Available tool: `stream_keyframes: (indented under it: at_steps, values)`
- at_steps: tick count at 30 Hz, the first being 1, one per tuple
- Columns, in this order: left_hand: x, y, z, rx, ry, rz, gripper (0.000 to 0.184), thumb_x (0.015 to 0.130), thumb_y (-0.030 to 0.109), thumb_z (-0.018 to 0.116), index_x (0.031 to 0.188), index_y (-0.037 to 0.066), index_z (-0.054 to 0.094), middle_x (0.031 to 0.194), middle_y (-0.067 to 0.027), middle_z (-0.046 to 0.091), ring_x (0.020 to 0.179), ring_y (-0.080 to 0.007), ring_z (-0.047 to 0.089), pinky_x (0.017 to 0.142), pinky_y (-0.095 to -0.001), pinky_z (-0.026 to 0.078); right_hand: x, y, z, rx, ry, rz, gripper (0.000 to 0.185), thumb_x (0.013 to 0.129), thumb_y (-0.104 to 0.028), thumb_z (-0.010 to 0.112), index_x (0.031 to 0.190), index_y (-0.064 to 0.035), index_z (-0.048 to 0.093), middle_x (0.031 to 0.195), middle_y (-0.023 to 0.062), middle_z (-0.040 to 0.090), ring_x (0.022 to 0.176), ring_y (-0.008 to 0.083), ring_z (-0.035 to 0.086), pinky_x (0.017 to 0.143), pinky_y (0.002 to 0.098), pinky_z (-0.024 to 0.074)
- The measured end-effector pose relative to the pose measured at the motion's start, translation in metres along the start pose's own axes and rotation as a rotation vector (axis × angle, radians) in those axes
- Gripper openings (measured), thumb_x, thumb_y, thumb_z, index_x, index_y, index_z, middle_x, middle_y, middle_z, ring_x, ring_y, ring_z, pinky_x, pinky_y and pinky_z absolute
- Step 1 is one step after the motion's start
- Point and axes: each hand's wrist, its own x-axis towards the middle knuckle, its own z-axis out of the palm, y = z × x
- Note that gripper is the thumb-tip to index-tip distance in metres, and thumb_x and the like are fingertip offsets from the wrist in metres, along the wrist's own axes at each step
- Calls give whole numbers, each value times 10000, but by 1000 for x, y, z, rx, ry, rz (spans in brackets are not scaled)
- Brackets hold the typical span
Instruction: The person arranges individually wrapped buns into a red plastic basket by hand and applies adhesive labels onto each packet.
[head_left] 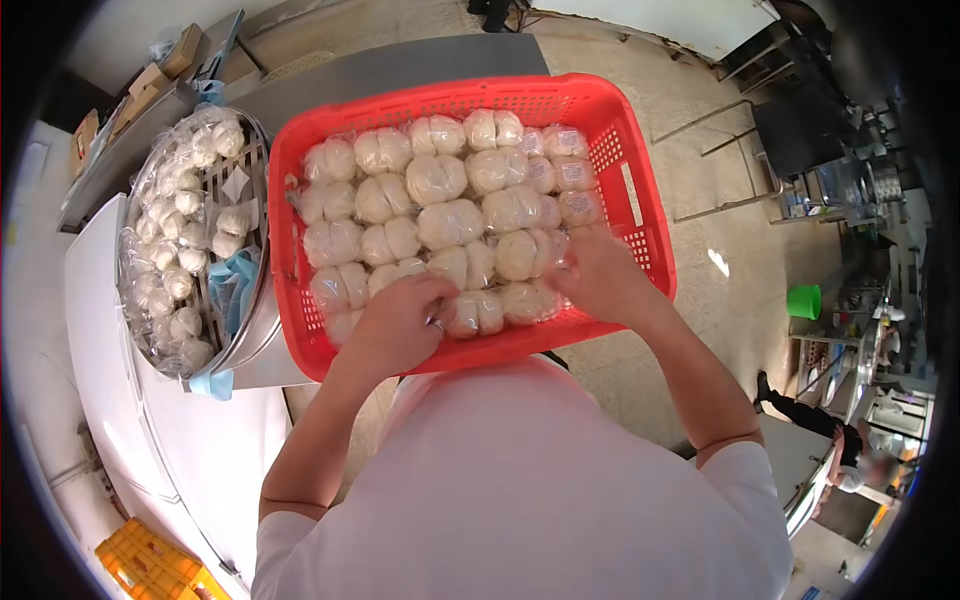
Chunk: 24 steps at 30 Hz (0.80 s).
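A red plastic basket (655, 240) holds rows of pale round buns (450, 222) wrapped in clear plastic, mostly in pairs. Over the near side of the basket, my left hand (405, 318) has its fingers curled against the wrapped buns, with a ring on one finger. My right hand (605, 278) reaches in at the near right, fingers bent down beside a wrapped bun. What its fingertips hold, if anything, is too small to make out. Several packs at the right end carry printed labels (572, 173).
Left of the basket, a round slatted tray (262, 150) bears more wrapped buns and a blue cloth (232, 290). A grey table (400, 68) lies beneath. Yellow crates (150, 560) are at lower left, a green bucket (803, 301) and another person (850, 440) at right.
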Motion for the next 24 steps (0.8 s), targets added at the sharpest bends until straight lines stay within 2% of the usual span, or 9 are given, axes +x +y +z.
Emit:
stream_keyframes:
  at_steps: [3,6,9,12,15,18,21,24]
  values:
    - [-3,1,4,66,-6,6,261,883,82,744,1136,20,725,1079,-150,723,952,-350,676,834,-409,561,9,-4,3,164,-378,28,534,884,-436,745,981,84,672,1009,268,705,966,416,683,846,472,540]
    - [-8,-4,5,126,13,25,276,870,100,756,1132,18,723,1103,-155,722,1003,-360,671,866,-427,556,11,-7,15,57,-333,-16,574,907,-464,731,933,105,661,941,280,716,898,424,704,795,445,555]
    - [-11,-6,6,164,59,56,293,843,105,762,1119,14,723,1074,-153,729,987,-361,662,866,-449,549,16,-12,19,94,-460,89,610,903,-479,745,1008,117,670,1007,264,722,959,373,712,826,417,549]
    - [-7,-17,11,194,75,53,263,816,96,759,1071,31,747,993,-154,736,951,-357,652,846,-464,543,8,-8,33,282,-308,161,606,919,-462,751,1115,106,674,1063,212,728,981,307,702,846,395,540]
    - [-2,-20,7,173,26,-48,204,800,83,741,998,39,766,912,-154,733,911,-356,645,822,-466,541,14,-11,24,474,-447,207,560,927,-405,770,1174,87,670,1090,159,719,977,228,676,842,363,529]
    - [0,-22,8,163,31,-80,120,799,86,725,902,42,766,874,-156,724,903,-354,650,821,-466,540,13,-26,16,381,-433,202,502,930,-358,782,1162,75,679,1044,139,713,931,181,662,801,345,525]
    - [-1,-24,6,168,34,-78,82,797,87,710,850,38,749,862,-152,719,894,-354,653,815,-465,540,21,-23,31,433,-488,180,666,866,-454,817,1139,130,652,1035,210,723,963,280,708,820,383,549]
    - [-3,-26,3,186,94,-18,64,795,76,698,829,45,742,844,-154,711,888,-356,654,813,-464,540,15,-35,31,362,-427,180,697,853,-475,817,1116,148,648,1046,256,720,979,322,719,815,404,560]
